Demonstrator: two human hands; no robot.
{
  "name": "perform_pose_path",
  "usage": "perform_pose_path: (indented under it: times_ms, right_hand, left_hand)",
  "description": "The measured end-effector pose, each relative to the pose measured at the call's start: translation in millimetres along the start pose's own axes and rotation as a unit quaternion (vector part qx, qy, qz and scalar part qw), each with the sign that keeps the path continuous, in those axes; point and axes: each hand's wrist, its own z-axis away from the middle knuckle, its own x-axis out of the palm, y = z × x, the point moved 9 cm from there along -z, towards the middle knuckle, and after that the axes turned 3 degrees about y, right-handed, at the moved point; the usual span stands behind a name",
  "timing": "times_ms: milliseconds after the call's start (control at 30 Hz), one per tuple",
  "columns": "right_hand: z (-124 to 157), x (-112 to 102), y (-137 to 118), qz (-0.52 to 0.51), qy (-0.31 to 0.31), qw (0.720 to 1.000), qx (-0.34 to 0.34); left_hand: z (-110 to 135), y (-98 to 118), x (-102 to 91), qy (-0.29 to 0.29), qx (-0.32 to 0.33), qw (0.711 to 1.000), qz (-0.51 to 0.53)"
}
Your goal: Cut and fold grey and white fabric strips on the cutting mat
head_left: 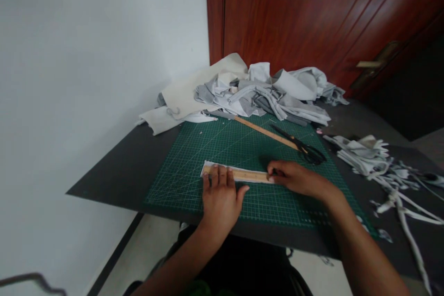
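A short wooden ruler (248, 175) lies on a strip of white fabric (208, 167) near the front of a green cutting mat (222, 148). My left hand (220, 196) lies flat with its fingers stretched over the ruler's left end, pressing it down. My right hand (294, 178) is at the ruler's right end, fingers curled together in a pinch; what they hold is too small to name.
Black scissors (305, 148) and a long wooden ruler (265, 132) lie at the mat's far right. A heap of grey and white fabric (249, 90) fills the table's back. Cut fabric strips (385, 166) lie at the right. A white wall is left, a wooden door behind.
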Motion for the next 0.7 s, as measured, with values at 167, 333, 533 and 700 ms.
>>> perform_pose_path:
  times_ms: [167, 333, 533, 700]
  right_hand:
    - [4, -14, 1, -0.029, 0.044, 0.998, -0.027]
    - [-2, -16, 12, -0.088, 0.075, 0.993, -0.019]
    - [-11, -17, 22, -0.221, 0.144, 0.964, 0.004]
    - [-14, -16, 16, -0.271, 0.141, 0.952, -0.027]
  left_hand:
    - [0, 2, 6.5, 0.019, 0.042, 0.999, 0.018]
    - [-2, 1, 9.9, 0.018, 0.046, 0.998, 0.030]
    - [-2, 2, 10.2, 0.017, 0.051, 0.998, 0.026]
    - [-2, 1, 13.1, 0.017, 0.046, 0.998, 0.036]
